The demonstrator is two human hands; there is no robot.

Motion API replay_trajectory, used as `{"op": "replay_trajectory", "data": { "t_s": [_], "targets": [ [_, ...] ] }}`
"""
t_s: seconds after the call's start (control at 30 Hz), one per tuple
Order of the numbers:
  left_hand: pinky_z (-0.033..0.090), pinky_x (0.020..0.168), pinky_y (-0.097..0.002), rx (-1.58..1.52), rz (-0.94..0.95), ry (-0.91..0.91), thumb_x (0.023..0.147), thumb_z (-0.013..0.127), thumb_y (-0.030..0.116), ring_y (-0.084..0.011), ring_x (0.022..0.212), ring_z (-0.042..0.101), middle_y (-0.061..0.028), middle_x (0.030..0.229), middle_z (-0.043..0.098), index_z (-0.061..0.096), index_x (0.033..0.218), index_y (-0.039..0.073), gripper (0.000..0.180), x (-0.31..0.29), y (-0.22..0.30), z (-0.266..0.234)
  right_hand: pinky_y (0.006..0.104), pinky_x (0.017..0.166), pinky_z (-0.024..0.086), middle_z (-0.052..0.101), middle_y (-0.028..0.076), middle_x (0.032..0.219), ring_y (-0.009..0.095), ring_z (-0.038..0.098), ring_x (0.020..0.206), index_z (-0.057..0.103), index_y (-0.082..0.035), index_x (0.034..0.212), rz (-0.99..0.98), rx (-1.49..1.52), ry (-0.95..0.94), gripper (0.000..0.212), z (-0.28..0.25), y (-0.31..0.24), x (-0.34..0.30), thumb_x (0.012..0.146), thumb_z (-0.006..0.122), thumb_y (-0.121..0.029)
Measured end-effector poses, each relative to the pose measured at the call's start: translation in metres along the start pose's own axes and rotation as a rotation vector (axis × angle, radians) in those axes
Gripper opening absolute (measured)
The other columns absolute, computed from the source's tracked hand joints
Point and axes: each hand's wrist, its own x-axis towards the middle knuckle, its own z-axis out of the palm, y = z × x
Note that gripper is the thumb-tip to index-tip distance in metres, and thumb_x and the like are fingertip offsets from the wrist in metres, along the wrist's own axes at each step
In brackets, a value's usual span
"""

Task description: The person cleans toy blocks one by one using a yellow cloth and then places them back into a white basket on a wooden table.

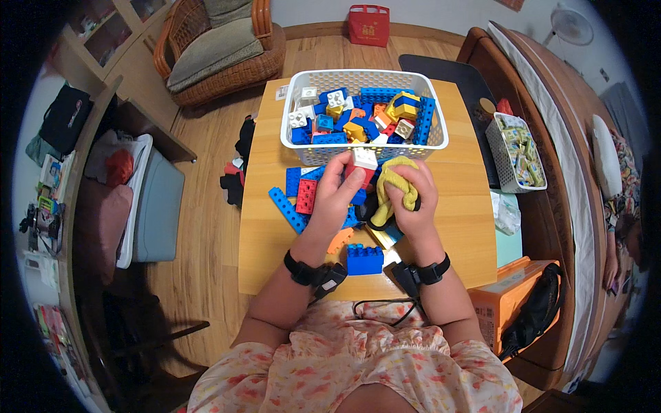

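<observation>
Over the middle of the wooden table [275, 251], my left hand [334, 196] pinches a white-topped red toy building block [363, 160] between thumb and fingers. My right hand [416, 199] is closed around a bunched yellow cloth [394, 173] with dark edging, close beside the block. Beneath my hands lie loose blocks: a long blue one [288, 209], a red one [306, 197], an orange one [340, 241] and several more blue ones, partly hidden. A blue block [365, 260] with studs up stands near the front edge. Just beyond my hands sits a white basket [295, 146] of mixed blocks.
A second white basket [515, 180] with small packets stands right of the table, above an orange box [485, 310]. Farther right, another person's hand [610, 272] rests on a bed [578, 206]. A wicker chair [224, 76] and blue-grey bin [162, 213] are left.
</observation>
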Motion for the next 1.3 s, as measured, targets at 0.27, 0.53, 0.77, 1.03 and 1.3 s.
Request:
{"op": "replay_trajectory", "data": {
  "t_s": [0.27, 0.53, 0.77, 1.03, 1.3],
  "targets": [
    [0.043, 0.098, -0.0282, 0.177, -0.044, -0.076, 0.106, 0.045, 0.027, -0.0134, 0.110, 0.057, -0.0071, 0.121, 0.061, 0.052, 0.132, -0.003, 0.040, -0.003, -0.013, -0.006, 0.0389, 0.081, 0.050, 0.062, 0.015, 0.101, 0.033, 0.061, 0.093, 0.067, -0.008, 0.105, -0.120, -0.032, -0.045, 0.037, 0.005, -0.005, -0.003, 0.070, 0.079, -0.003],
    [0.047, 0.098, -0.0348, -0.380, -0.164, -0.093, 0.107, 0.040, 0.034, -0.0213, 0.110, 0.062, -0.0135, 0.119, 0.064, 0.053, 0.130, -0.003, 0.045, -0.004, 0.001, -0.003, 0.0357, 0.082, 0.050, 0.062, 0.014, 0.100, 0.030, 0.062, 0.092, 0.064, -0.003, 0.104, 0.072, -0.015, 0.104, 0.028, 0.004, 0.006, -0.001, 0.077, 0.072, 0.001],
    [0.048, 0.098, -0.0352, -0.278, -0.070, 0.018, 0.108, 0.035, 0.034, -0.0214, 0.108, 0.062, -0.0152, 0.118, 0.064, 0.053, 0.126, -0.003, 0.045, -0.002, 0.000, 0.007, 0.0391, 0.076, 0.054, 0.064, 0.015, 0.105, 0.033, 0.064, 0.091, 0.070, -0.011, 0.104, -0.169, -0.053, -0.212, 0.040, 0.007, -0.011, -0.004, 0.066, 0.081, -0.008],
    [0.044, 0.101, -0.0305, -0.193, -0.046, -0.061, 0.097, 0.063, 0.016, -0.0153, 0.114, 0.058, -0.0090, 0.122, 0.062, 0.048, 0.136, 0.000, 0.044, -0.005, 0.006, 0.009, 0.0361, 0.081, 0.051, 0.062, 0.014, 0.100, 0.031, 0.062, 0.093, 0.068, -0.008, 0.105, -0.058, -0.129, -0.020, 0.034, 0.003, 0.004, 0.000, 0.072, 0.079, -0.004],
    [0.045, 0.101, -0.0341, -0.207, -0.048, -0.075, 0.100, 0.056, 0.020, -0.0204, 0.117, 0.059, -0.0156, 0.125, 0.061, 0.041, 0.142, -0.002, 0.050, -0.003, 0.013, 0.001, 0.0335, 0.080, 0.049, 0.062, 0.011, 0.099, 0.026, 0.061, 0.091, 0.066, -0.002, 0.100, 0.092, 0.077, 0.083, 0.024, 0.002, 0.001, 0.000, 0.077, 0.074, 0.001]
  ]
}}
